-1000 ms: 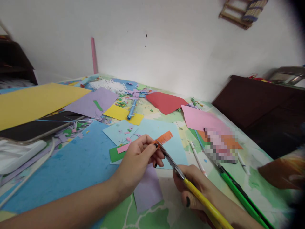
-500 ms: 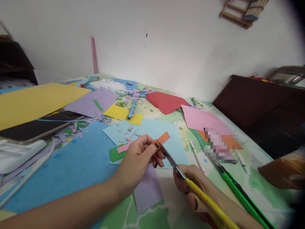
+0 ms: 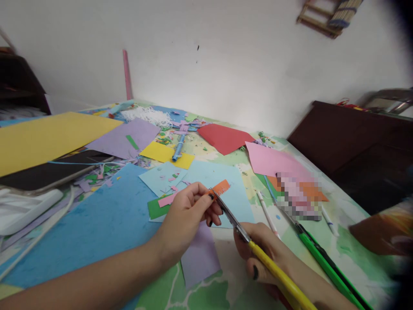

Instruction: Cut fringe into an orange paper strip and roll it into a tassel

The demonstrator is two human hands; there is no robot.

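Note:
Between thumb and fingers, my left hand [image 3: 190,211] pinches a small orange paper strip [image 3: 222,187] whose lower edge is cut into a fringe. My right hand [image 3: 264,254] is wrapped round scissors [image 3: 274,269] with yellow handles. Their metal blades reach up to the strip, right beside my left fingertips. Under the strip lies light blue paper [image 3: 238,206]. A green piece [image 3: 155,209] with a pink strip [image 3: 166,200] on it rests left of my left hand, and purple paper [image 3: 201,258] lies below.
Large blue paper [image 3: 106,219] covers the left side, near a dark phone [image 3: 58,168] and a white tray [image 3: 29,211]. A green cutter [image 3: 325,258] and white pens lie right. Red paper [image 3: 224,138], pink paper [image 3: 274,161] and scraps sit farther back.
My right thumb and the scissor handles have shifted slightly, with the handles a little lower and to the left. My left hand and the orange strip are almost unmoved.

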